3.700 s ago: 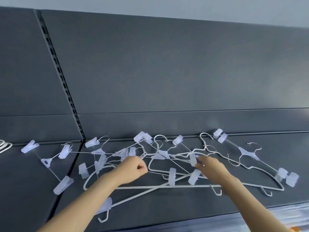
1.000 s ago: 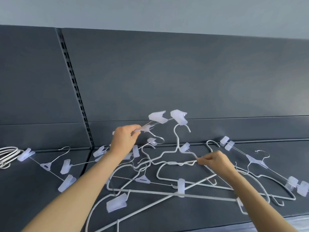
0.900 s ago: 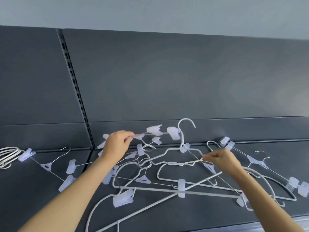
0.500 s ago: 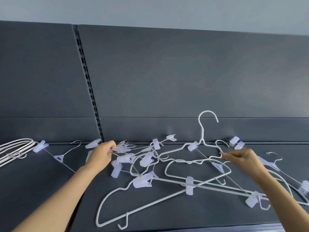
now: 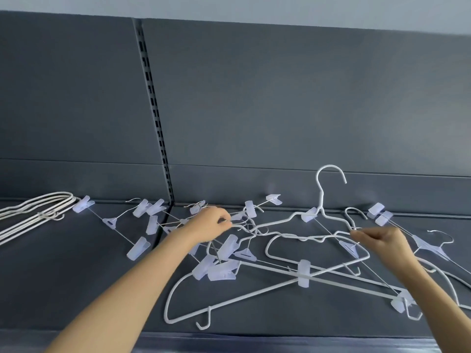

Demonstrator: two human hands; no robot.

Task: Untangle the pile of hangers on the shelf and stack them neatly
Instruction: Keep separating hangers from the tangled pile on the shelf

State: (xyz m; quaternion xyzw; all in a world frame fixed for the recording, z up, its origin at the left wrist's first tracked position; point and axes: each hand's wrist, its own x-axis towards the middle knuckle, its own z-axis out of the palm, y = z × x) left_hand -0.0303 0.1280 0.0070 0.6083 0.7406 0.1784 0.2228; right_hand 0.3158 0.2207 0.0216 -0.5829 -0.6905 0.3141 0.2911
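A tangle of white hangers [image 5: 280, 281] and thin wire clip hangers with pale translucent clips [image 5: 221, 271] lies on the dark grey shelf [image 5: 76, 289]. My left hand [image 5: 209, 226] is closed on wire hooks in the pile's left part. My right hand [image 5: 382, 242] pinches the shoulder of a white hanger [image 5: 321, 197], which stands tilted up with its hook in the air. At the far left lies a neat stack of white hangers [image 5: 33, 212].
A slotted upright [image 5: 153, 110] splits the grey back panel. More clip hangers [image 5: 428, 244] lie at the right, one clip hanger [image 5: 112, 222] at the left beside the stack. The shelf's front edge [image 5: 254, 337] runs along the bottom.
My left hand has come down from the raised clip hanger into the pile on the shelf. My right hand has tipped the white hanger upright. The view has shifted left, showing the stack.
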